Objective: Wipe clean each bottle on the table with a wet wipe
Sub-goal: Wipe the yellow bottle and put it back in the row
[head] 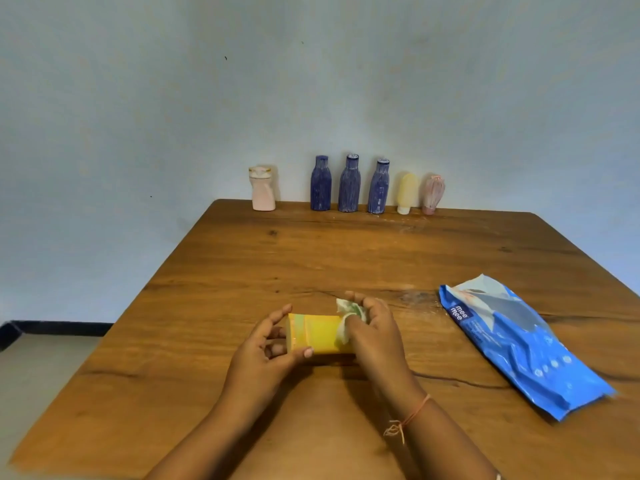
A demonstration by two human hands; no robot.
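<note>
A yellow bottle (317,332) lies on its side just above the wooden table (242,265), held between both hands. My left hand (266,351) grips its left end with thumb and fingers. My right hand (375,332) holds a crumpled white wet wipe (346,315) wrapped over the bottle's right end, which it hides. Along the table's far edge stand a pale pink bottle (262,189), three dark blue bottles (320,184) (349,184) (379,187), a cream tube (407,192) and a pink tube (432,194).
A blue wet-wipe pack (519,341) lies flat on the table to the right of my hands. A light blue wall rises right behind the row of bottles. The table's left edge drops to the floor.
</note>
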